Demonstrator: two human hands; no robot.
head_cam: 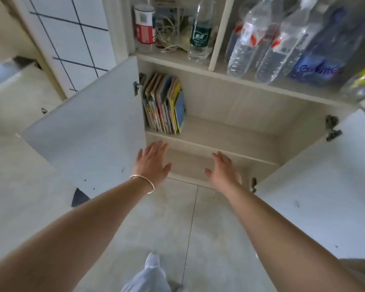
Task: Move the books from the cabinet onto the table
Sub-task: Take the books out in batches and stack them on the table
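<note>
Both my arms reach out over the tiled floor [177,224], a thin bangle [142,183] on my left wrist. My left hand [153,163] is spread flat, fingers apart, holding nothing, just beside the inner edge of the open left door [89,131]. My right hand [222,169] is open and empty too, in front of the lower shelf. Beyond them, the books [164,104] stand upright, packed against the left wall of the cabinet [230,106], on its upper inner shelf. Higher up, water bottles [257,36] crowd the open shelf.
</note>
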